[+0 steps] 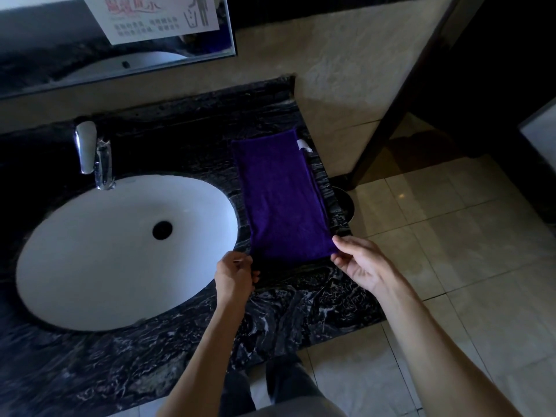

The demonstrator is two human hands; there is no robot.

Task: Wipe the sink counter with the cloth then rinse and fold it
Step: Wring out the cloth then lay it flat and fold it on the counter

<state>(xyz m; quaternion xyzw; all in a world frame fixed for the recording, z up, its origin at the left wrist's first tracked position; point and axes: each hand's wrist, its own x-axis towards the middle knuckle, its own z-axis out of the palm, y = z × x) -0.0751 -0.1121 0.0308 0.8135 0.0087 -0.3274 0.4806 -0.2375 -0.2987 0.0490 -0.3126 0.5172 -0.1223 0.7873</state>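
Observation:
A purple cloth (282, 197) lies folded into a long strip on the black marble counter (301, 302), to the right of the white oval sink (90, 251). A white tag shows at its far right corner. My left hand (236, 276) pinches the cloth's near left corner, fingers curled. My right hand (361, 263) pinches the near right corner between thumb and fingers. Both near corners sit just above the counter.
A chrome faucet (93, 155) stands behind the sink. A mirror (45, 49) with a paper notice hangs on the wall above. The counter ends just right of the cloth, with a round bin (346, 201) and tiled floor (451, 236) below.

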